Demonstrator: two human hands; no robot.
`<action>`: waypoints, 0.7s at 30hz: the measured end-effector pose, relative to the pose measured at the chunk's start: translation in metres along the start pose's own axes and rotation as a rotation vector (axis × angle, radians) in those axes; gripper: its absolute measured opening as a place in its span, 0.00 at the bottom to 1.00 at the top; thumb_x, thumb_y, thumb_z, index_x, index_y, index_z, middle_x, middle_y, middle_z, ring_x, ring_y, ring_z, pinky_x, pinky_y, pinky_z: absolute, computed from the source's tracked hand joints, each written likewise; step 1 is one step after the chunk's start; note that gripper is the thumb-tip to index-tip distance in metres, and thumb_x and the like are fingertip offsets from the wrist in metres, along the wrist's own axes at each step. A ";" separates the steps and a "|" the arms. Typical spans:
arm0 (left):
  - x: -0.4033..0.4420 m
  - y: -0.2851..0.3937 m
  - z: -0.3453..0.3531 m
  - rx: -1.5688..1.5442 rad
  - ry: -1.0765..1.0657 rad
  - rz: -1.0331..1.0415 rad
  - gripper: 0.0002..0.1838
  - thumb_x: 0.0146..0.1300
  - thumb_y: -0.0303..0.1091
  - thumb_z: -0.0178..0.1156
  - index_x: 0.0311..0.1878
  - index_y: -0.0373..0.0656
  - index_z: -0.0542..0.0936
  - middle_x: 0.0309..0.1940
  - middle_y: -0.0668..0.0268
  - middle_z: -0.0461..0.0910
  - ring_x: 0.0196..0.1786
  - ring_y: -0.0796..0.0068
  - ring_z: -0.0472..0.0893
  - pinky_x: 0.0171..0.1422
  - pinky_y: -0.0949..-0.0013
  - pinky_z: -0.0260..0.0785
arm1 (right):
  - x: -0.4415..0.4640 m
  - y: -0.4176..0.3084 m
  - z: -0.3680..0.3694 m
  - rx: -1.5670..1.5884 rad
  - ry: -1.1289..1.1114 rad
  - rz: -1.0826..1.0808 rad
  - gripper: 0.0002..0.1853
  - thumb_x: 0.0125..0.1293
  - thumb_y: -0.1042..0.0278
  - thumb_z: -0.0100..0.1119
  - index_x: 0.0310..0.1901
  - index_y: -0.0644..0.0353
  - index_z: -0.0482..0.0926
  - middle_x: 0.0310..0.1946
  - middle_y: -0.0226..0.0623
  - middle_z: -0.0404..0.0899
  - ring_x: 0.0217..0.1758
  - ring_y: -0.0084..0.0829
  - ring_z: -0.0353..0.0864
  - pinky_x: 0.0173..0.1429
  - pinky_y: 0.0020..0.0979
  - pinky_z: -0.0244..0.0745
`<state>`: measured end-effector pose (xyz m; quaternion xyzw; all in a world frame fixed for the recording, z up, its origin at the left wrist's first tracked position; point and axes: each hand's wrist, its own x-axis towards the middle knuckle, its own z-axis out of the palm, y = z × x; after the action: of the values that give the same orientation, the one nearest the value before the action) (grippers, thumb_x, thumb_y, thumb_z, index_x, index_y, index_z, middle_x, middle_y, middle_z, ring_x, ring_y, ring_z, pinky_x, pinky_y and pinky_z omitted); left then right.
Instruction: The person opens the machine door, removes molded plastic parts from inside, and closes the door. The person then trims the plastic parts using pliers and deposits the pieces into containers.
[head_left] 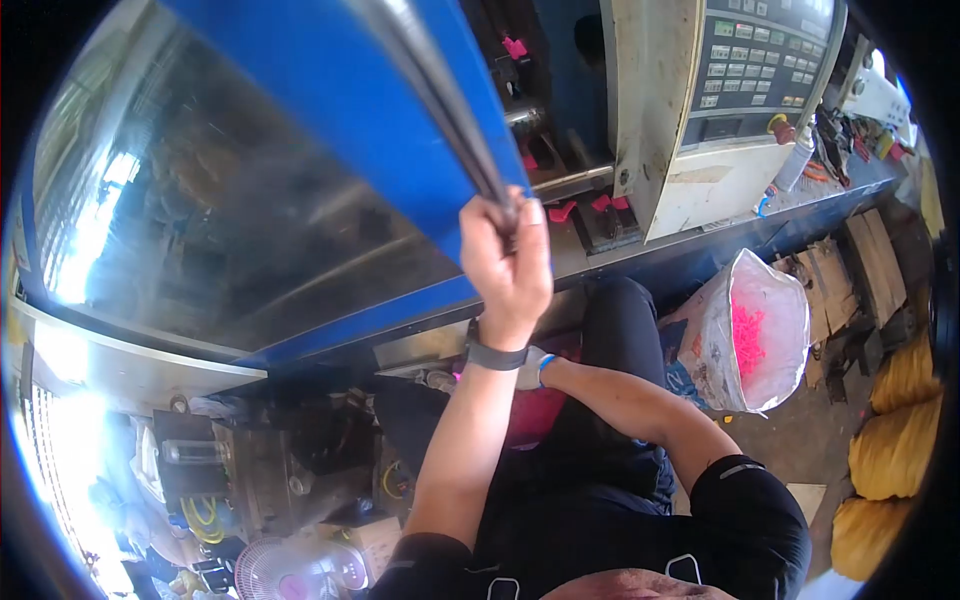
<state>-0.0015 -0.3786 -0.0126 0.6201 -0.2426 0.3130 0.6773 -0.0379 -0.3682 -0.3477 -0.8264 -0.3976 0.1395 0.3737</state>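
Observation:
My left hand point(508, 262), with a dark band on the wrist, is wrapped round a long metal door handle point(440, 100). This bar runs up across the blue sliding door point(290, 60) of a large machine, which has a wide see-through window point(240, 190). Lower down, my right hand point(532, 370) wears a pale glove with a blue cuff and lies near my lap, partly behind my left wrist. Its fingers are hidden. A pink surface point(535, 415) shows below it between my legs; what it is I cannot make out.
Pink pieces point(562, 212) lie on the machine ledge beside the opening. A control panel point(755, 70) stands at the upper right. On the right are a white sack point(715, 345) with pink bits and several yellow bundles point(895, 440). A fan point(285, 570) stands at lower left.

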 end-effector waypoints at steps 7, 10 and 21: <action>0.003 -0.010 0.062 0.200 -0.083 0.262 0.09 0.73 0.27 0.63 0.48 0.37 0.72 0.32 0.67 0.72 0.32 0.76 0.71 0.37 0.70 0.67 | -0.014 -0.027 -0.031 0.309 0.002 0.086 0.22 0.73 0.51 0.60 0.61 0.56 0.82 0.51 0.54 0.86 0.54 0.54 0.85 0.61 0.49 0.78; 0.009 -0.002 0.083 0.215 -0.094 0.336 0.10 0.69 0.28 0.66 0.44 0.38 0.73 0.30 0.62 0.71 0.33 0.61 0.70 0.42 0.57 0.64 | -0.017 -0.049 -0.049 0.407 -0.013 0.147 0.21 0.73 0.53 0.61 0.60 0.55 0.83 0.50 0.53 0.86 0.54 0.54 0.85 0.60 0.49 0.79; 0.003 -0.010 0.143 0.027 -0.031 0.290 0.16 0.59 0.25 0.64 0.49 0.39 0.72 0.36 0.54 0.76 0.42 0.47 0.78 0.57 0.49 0.64 | -0.010 -0.066 -0.078 0.256 0.002 0.159 0.19 0.72 0.57 0.63 0.56 0.61 0.82 0.46 0.56 0.85 0.50 0.55 0.85 0.56 0.48 0.79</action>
<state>0.0161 -0.5201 -0.0014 0.5924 -0.3357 0.4014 0.6126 -0.0394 -0.3883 -0.2472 -0.8010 -0.3093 0.2174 0.4641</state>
